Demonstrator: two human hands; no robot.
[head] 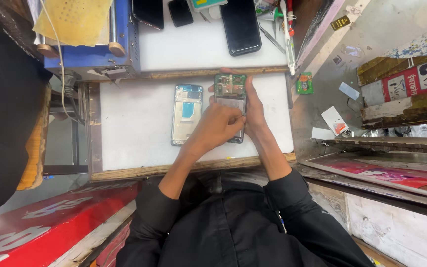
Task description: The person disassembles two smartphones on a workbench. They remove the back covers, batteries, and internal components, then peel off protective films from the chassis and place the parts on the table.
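An opened phone (230,89) with its green circuit board and pale battery exposed lies on the white work surface (134,128). My right hand (254,106) grips the phone along its right edge, fingers curling over the top. My left hand (217,127) rests over the phone's lower half, fingers pinched on something near its middle; what they pinch is too small to tell. A separate phone frame (187,113), silver with a blue patch, lies flat just left of my left hand.
A raised white shelf (193,47) behind holds several dark phones (241,25), tweezers and pens (286,34). A blue machine (95,47) with a yellow pad stands at the back left. Red boards (50,217) lie at the lower left, clutter and cartons on the right.
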